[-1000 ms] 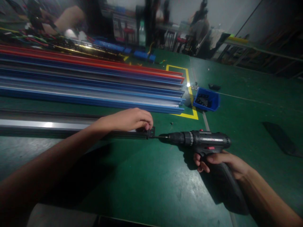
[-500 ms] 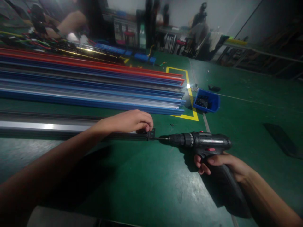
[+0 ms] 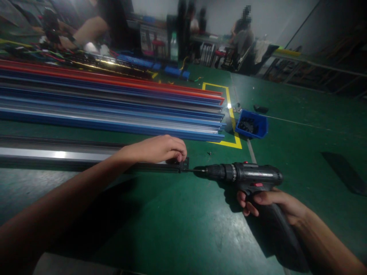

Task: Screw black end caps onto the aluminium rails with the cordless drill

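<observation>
Black drill point(image 3: 259, 175), one, gripped by the wearer's two hands' point(image 3: 288, 202) right.

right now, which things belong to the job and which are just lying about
In the job:
right hand, gripping black drill
left hand, at black end piece
silver-and-black rail

Apparently lying about:
red and blue rails
blue bin holding dark parts
small loose piece
flat dark object

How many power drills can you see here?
1: the black drill in the right hand, its bit pointing toward the end of the rail by the left hand. Others may be hidden.
</observation>
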Motion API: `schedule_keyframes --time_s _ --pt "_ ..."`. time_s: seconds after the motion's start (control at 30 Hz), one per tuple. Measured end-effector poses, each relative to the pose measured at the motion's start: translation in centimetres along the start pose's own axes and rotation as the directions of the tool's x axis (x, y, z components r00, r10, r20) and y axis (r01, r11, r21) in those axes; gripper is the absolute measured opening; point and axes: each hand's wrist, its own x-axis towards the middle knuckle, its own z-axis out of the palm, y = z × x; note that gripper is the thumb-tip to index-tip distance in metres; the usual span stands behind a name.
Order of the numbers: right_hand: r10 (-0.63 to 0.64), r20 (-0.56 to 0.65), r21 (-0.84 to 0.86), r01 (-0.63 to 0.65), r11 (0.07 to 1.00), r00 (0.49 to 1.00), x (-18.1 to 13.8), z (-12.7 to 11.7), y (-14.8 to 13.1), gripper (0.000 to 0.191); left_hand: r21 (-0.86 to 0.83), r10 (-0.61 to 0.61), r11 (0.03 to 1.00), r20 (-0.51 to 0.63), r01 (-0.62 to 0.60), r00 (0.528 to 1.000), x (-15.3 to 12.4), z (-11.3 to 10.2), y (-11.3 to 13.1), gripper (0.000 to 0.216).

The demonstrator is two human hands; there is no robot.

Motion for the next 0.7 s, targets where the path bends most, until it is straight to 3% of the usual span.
schedule_keyframes --time_s 0.7 --pt "-0.026 0.009 0.020 0.026 0.999 1.000 0.18 -0.21 0.09 0.029 0.002 -0.029 1.000 0.015 0.029 0.999 -0.01 -0.09 0.19 0.021"
